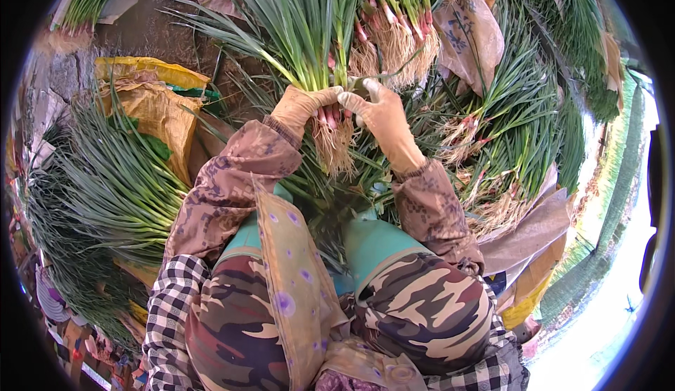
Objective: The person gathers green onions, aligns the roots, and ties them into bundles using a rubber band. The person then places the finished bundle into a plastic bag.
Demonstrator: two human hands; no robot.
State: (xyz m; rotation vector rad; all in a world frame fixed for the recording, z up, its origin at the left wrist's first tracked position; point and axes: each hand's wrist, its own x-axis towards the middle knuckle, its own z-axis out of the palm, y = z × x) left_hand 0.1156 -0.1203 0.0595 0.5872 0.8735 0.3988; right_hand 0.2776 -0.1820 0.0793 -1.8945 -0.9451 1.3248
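Note:
A thick bunch of spring onions (299, 29) stands in front of me, leaves pointing away, with pink-white bulbs and stringy roots (332, 148) hanging toward me. My left hand (302, 108), in a tan glove, wraps round the lower stems from the left. My right hand (387, 118), gloved alike, meets it at the bunch's right side with thumb and forefinger curled. A thin green strand (388, 75) runs out at the right fingertips and seems pinched there; its other end is hidden among the stems.
More rooted bunches (397, 39) lie just beyond my right hand. Loose spring onions (503, 134) are heaped at the right, and a big leafy pile (116, 180) is at the left. Brown and yellow sacks (165, 113) lie around; wet ground (151, 29) shows at the far left.

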